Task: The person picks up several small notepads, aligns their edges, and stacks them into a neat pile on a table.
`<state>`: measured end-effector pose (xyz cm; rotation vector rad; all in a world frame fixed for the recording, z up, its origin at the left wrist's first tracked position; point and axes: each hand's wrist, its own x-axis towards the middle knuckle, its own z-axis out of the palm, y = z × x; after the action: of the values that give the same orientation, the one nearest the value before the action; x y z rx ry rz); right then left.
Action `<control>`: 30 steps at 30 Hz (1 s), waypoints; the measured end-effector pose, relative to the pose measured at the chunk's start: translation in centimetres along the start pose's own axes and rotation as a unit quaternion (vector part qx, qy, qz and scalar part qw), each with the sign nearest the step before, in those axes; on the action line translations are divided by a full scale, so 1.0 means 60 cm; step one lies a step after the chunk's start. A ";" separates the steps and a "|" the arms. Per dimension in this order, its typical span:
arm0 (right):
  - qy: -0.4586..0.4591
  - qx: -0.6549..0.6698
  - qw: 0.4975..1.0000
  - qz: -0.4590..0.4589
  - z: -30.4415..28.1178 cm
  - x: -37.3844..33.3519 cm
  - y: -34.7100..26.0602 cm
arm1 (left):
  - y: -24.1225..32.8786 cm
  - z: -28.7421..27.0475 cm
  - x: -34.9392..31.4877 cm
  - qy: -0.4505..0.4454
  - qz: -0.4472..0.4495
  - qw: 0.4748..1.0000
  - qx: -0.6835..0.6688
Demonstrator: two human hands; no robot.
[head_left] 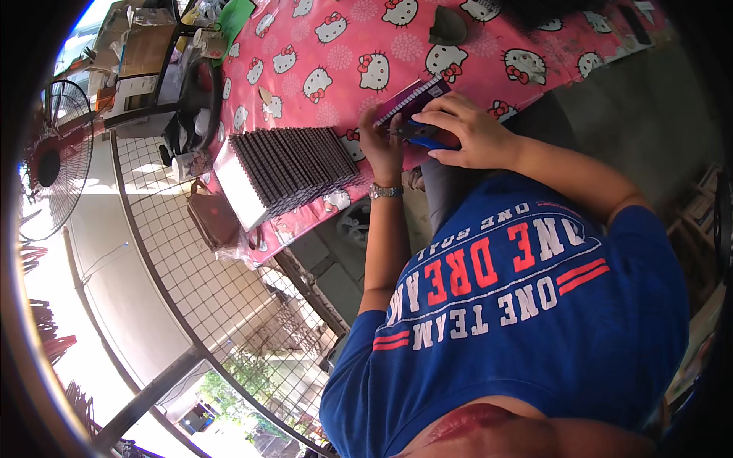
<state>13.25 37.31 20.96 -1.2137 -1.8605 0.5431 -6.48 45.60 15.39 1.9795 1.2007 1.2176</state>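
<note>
My left hand (379,145), with a metal watch at its wrist, is closed on a purple notebook (408,98) with a row of light binding coils along its edge. A pair of blue-handled pliers (429,140) is gripped in my right hand (475,131). Its dark jaws are close to the coil's near end and to my left fingers; whether they touch the wire cannot be made out. To the left stands a thick stack of spiral-bound notebooks (294,164), dark coils facing up, with a white cover at its left end.
A pink cat-patterned cloth (340,57) covers the table. On it lie a dark rounded piece (448,27) and, at the far right, a dark flat object (635,25). A brown bag (214,217) sits by the left corner; a fan (53,164) stands beside a wire grid.
</note>
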 end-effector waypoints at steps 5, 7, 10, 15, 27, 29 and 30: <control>0.004 -0.074 0.997 -0.025 0.014 0.016 -0.003 | -0.014 -0.010 -0.009 0.023 -0.015 1.000 -0.012; 0.006 -0.091 0.996 -0.016 0.015 0.018 -0.001 | 0.000 -0.013 -0.016 -0.018 -0.060 0.998 -0.008; 0.014 -0.131 0.990 -0.050 0.015 0.024 -0.001 | 0.007 -0.014 -0.015 -0.020 -0.079 0.997 -0.011; -0.070 0.035 0.993 0.090 0.025 0.023 -0.019 | 0.019 -0.016 -0.018 0.052 -0.052 0.997 0.029; -0.024 -0.146 0.980 0.131 -0.088 -0.048 0.144 | 0.265 -0.285 0.086 0.406 -0.073 0.898 0.153; 0.002 -0.247 0.969 0.024 -0.095 -0.053 0.167 | 0.243 -0.333 0.078 0.376 -0.147 0.907 0.122; 0.001 -0.244 0.969 0.022 -0.097 -0.044 0.182 | 0.221 -0.350 0.069 0.377 -0.148 0.906 0.126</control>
<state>24.38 39.31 15.29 -1.5724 -2.0356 0.1001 -18.79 42.60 37.14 1.4048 2.0306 1.8006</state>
